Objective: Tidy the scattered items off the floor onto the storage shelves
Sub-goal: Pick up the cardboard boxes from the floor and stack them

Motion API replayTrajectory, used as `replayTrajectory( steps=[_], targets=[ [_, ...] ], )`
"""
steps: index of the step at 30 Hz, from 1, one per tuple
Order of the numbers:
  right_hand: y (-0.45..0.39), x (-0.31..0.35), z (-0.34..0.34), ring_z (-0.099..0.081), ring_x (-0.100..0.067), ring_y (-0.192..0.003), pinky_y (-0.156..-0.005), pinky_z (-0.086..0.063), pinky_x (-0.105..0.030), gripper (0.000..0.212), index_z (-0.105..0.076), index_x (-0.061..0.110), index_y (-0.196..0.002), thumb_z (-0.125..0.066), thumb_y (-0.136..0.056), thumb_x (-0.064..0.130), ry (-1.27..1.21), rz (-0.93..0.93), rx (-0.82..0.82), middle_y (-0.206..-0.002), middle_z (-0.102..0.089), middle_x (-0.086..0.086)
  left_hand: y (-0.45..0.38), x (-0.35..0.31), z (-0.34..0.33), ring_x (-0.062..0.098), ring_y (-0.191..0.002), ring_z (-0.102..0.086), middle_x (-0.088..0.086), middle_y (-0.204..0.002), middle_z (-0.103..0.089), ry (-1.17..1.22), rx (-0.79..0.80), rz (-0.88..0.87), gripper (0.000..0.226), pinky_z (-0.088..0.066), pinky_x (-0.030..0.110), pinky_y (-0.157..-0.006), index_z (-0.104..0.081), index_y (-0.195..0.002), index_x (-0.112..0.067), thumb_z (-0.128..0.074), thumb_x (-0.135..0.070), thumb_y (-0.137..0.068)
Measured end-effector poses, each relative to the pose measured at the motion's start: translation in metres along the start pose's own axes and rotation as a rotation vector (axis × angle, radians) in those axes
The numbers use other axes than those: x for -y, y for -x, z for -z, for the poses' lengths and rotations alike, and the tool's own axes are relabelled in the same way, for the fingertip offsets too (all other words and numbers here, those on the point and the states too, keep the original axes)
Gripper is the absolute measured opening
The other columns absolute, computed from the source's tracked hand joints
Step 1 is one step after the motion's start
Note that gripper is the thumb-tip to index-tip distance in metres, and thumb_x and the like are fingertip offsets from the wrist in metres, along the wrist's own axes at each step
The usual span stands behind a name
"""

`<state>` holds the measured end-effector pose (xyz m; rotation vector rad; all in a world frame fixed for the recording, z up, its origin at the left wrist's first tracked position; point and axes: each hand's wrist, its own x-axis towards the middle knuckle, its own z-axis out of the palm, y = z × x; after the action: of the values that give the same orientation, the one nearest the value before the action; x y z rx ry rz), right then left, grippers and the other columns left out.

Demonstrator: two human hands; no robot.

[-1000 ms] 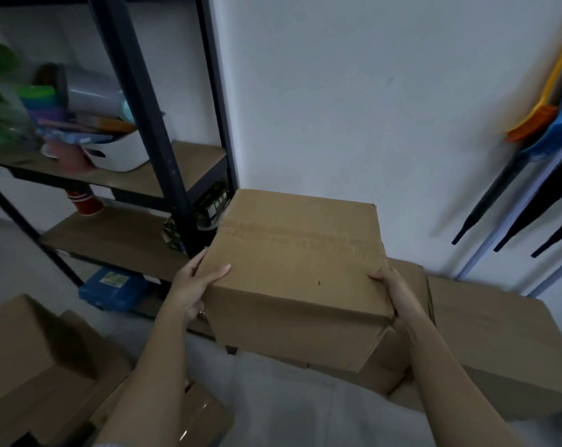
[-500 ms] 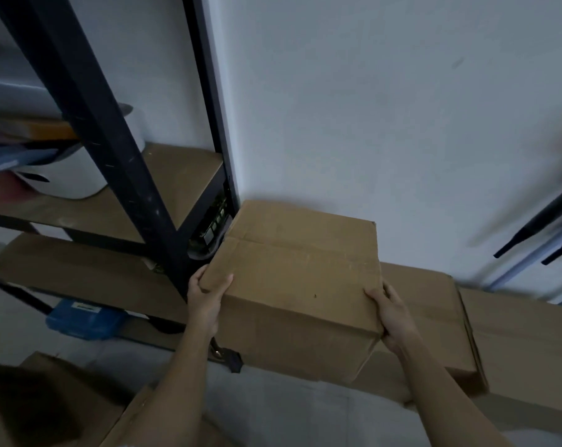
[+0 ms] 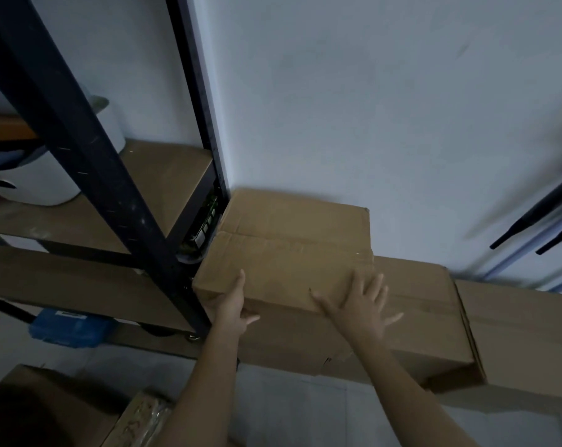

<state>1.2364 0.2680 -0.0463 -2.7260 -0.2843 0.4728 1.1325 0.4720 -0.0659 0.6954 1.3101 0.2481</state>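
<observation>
Right hand (image 3: 360,304) flat, fingers spread, on cardboard box (image 3: 289,253); left hand (image 3: 233,309) cups its near edge (grip unclear). Seat box squarely on stack.

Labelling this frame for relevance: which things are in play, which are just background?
In play:
top cardboard box, set on another box beside the shelf
left hand on its front edge
right hand, fingers spread on it
storage shelf

Background:
blue case
white tub
lower boxes
</observation>
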Motion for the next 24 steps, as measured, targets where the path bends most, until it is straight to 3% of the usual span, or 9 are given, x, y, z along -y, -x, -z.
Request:
replayTrajectory(
  steps=[3, 6, 12, 19, 24],
  targets=[
    [0.005, 0.001, 0.001, 0.015, -0.040, -0.147, -0.110, -0.005, -0.070, 0.131, 0.008, 0.043, -0.152, -0.046, -0.047, 0.100, 0.119, 0.087, 0.116, -0.154, 0.033, -0.018, -0.002, -0.001, 0.001, 0.035, -0.122, -0.045, 0.006, -0.146, -0.039, -0.004, 0.024, -0.021, 0.103, -0.060, 0.053, -0.073, -0.026, -0.151, -0.025, -0.073, -0.062, -0.068],
    [-0.011, 0.002, 0.009, 0.003, -0.046, -0.146, -0.115, -0.018, -0.057, 0.125, 0.007, 0.046, -0.152, -0.060, -0.056, 0.089, 0.143, 0.165, 0.152, -0.153, 0.033, -0.024, -0.008, -0.005, -0.002, 0.037, -0.126, -0.045, 0.007, -0.146, -0.040, 0.021, 0.011, -0.039, 0.100, -0.059, 0.055, -0.075, -0.027, -0.150, -0.023, -0.074, -0.059, -0.069],
    [-0.030, 0.011, 0.005, 0.001, -0.045, -0.145, -0.108, -0.036, -0.050, 0.107, 0.010, 0.053, -0.149, -0.056, -0.070, 0.081, 0.175, 0.241, 0.173, -0.150, 0.037, -0.024, -0.017, -0.028, -0.013, 0.043, -0.133, -0.037, 0.010, -0.148, -0.037, 0.034, 0.024, -0.024, 0.080, -0.050, 0.063, -0.091, -0.032, -0.146, -0.013, -0.070, -0.045, -0.083],
    [-0.039, 0.007, 0.004, 0.004, -0.048, -0.145, -0.115, -0.025, -0.051, 0.103, 0.014, 0.053, -0.148, -0.053, -0.074, 0.080, 0.231, 0.279, 0.170, -0.148, 0.037, -0.029, -0.023, -0.031, -0.014, 0.045, -0.138, -0.028, 0.011, -0.151, -0.030, 0.110, 0.035, -0.004, 0.091, -0.048, 0.067, -0.090, -0.026, -0.149, -0.021, -0.078, -0.040, -0.077],
    [-0.042, -0.005, 0.017, 0.019, -0.046, -0.144, -0.119, -0.008, -0.055, 0.104, 0.000, 0.044, -0.153, -0.067, -0.076, 0.066, 0.029, 0.320, 0.256, -0.151, 0.037, -0.022, -0.010, -0.021, -0.008, 0.043, -0.139, -0.029, 0.010, -0.151, -0.032, 0.252, 0.049, -0.021, 0.086, -0.043, 0.069, -0.095, -0.028, -0.149, -0.025, -0.077, -0.037, -0.079]
  ],
)
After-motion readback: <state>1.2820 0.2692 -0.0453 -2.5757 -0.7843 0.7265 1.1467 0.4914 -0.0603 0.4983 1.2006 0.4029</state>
